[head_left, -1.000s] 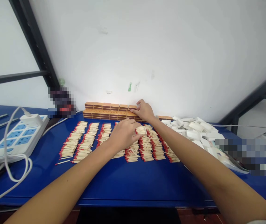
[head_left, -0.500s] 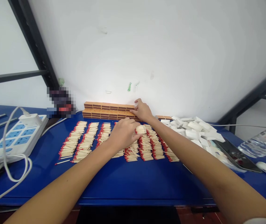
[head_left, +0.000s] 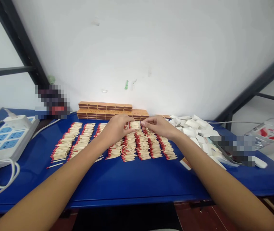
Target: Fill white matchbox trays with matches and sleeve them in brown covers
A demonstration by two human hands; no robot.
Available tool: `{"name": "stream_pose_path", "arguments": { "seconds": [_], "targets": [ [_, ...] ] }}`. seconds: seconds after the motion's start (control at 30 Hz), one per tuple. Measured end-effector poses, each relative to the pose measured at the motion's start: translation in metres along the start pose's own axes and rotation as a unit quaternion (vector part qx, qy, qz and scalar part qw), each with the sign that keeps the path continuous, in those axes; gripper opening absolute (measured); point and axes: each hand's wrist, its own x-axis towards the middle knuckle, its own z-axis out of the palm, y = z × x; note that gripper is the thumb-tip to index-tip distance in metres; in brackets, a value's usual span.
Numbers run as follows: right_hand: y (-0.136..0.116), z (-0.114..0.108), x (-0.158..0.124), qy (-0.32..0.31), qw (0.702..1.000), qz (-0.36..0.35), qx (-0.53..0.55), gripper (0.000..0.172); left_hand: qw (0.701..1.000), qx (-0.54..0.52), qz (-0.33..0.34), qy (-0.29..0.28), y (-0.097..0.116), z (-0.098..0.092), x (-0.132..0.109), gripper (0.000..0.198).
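Observation:
My left hand [head_left: 119, 128] is closed on a small pale matchbox tray [head_left: 134, 125], with thumb and fingers at its left side. Matchsticks appear to lie in the tray. My right hand [head_left: 159, 126] is at the tray's right end, fingertips bent together; whether they pinch the tray or something small, I cannot make out. Below both hands, red-tipped matchsticks [head_left: 143, 149] lie in several slanted rows, partly covered by my left hand and forearm. Stacked orange-and-brown matchboxes [head_left: 93, 114] stand behind them along the wall.
White matchbox trays [head_left: 194, 128] are heaped at the right, beside a clear plastic bag [head_left: 269, 133] with red print. An orange-and-white piece [head_left: 185, 163] lies by my right forearm. At left sits a power strip [head_left: 9, 138] with a looped white cable on the blue table [head_left: 127, 183].
My right hand has come away from the matchbox stack and down to the tray's right end. My left hand still holds the tray. The whole view has shifted slightly.

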Motion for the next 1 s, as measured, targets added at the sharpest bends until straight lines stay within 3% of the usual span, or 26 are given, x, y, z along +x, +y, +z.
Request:
{"name": "stream_pose_path", "arguments": {
  "seconds": [0.3, 0.47, 0.57, 0.7, 1.0],
  "targets": [
    [0.002, 0.015, -0.006, 0.054, 0.995, 0.006, 0.084, 0.046, 0.999, -0.032, 0.023, -0.001, 0.004, 0.004, 0.002, 0.031],
    [0.007, 0.012, -0.002, 0.057, 0.994, 0.033, 0.086, 0.052, 0.999, -0.033, -0.008, -0.001, 0.005, 0.008, 0.005, 0.037],
    [0.015, 0.008, 0.001, 0.076, 0.994, 0.033, 0.071, 0.05, 0.999, -0.011, -0.047, 0.003, 0.005, 0.012, 0.007, 0.043],
    [0.028, 0.003, 0.005, 0.098, 0.994, 0.026, 0.042, 0.047, 0.997, 0.014, -0.071, 0.002, 0.002, 0.016, 0.007, 0.033],
    [0.038, 0.004, 0.007, 0.106, 0.994, -0.001, -0.029, 0.039, 0.998, 0.003, -0.04, -0.051, 0.004, 0.016, 0.005, 0.034]
  ]
}}
